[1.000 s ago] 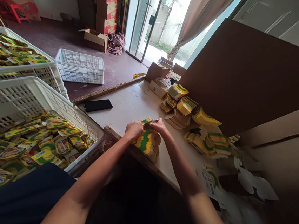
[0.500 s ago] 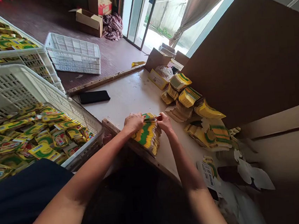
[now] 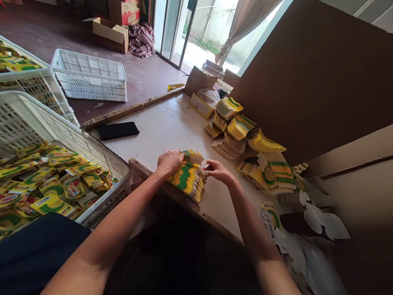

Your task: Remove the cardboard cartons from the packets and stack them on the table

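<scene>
A fanned stack of yellow-and-green printed card packets (image 3: 188, 178) lies at the near edge of the table. From its left side, my left hand (image 3: 170, 161) grips the upper part of the stack, fingers curled over the packets. My right hand (image 3: 218, 171) is at the stack's right edge, thumb and forefinger bent close together by the card ends. Whatever those fingertips pinch, if anything, is too small to make out.
More bundles of yellow card packets (image 3: 241, 127) are piled to the right, beside a brown board (image 3: 315, 80). A black phone (image 3: 118, 130) lies on the white tabletop (image 3: 159, 123). At left, a white crate (image 3: 58, 123) holds many packets; another white crate (image 3: 90, 74) sits on the floor.
My right hand has drawn slightly away from the top of the stack toward its right edge and a little lower. My left hand stays on the stack. The whole view has shifted slightly.
</scene>
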The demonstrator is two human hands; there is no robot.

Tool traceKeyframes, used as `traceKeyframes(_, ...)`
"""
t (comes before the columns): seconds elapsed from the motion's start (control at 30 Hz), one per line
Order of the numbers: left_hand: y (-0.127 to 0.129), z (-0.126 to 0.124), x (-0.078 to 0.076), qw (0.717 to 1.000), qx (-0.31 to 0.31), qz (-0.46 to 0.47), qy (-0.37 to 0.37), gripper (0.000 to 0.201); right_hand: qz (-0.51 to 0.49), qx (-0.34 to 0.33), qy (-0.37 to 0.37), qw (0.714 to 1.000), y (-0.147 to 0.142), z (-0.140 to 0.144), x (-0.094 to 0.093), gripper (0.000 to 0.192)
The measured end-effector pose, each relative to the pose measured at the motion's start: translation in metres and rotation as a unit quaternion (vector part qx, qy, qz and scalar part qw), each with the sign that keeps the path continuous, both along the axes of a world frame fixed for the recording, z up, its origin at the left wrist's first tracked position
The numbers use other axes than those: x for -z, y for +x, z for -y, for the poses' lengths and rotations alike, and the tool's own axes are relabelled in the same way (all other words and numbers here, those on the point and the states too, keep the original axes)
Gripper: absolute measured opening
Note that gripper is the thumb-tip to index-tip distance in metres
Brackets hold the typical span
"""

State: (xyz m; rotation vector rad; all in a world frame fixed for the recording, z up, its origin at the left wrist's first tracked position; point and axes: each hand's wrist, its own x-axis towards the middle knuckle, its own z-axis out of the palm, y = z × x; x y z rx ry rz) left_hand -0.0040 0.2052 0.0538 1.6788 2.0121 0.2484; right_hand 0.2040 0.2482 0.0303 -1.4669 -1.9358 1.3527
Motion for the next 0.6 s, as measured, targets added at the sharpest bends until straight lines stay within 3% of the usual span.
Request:
traceKeyframes(0.13, 0.000, 0.001, -0.002, 1.000, 0.005, 0.000, -0.007, 0.044, 0.021, 0.022, 0.042, 0.999, 0.000, -0.004, -0.007, 0.010)
traceKeyframes(0.3, 0.000, 0.000, -0.003, 1.000, 0.007, -0.001, -0.010, 0.043, 0.056, 0.068, 0.165, 0.982, -0.010, -0.011, -0.011, 0.016)
traceKeyframes(0.6, 0.001, 0.000, 0.000, 1.000, 0.011, -0.002, -0.011, 0.043, 0.136, 0.046, 0.259, 0.955, -0.024, -0.009, 0.005, 0.022)
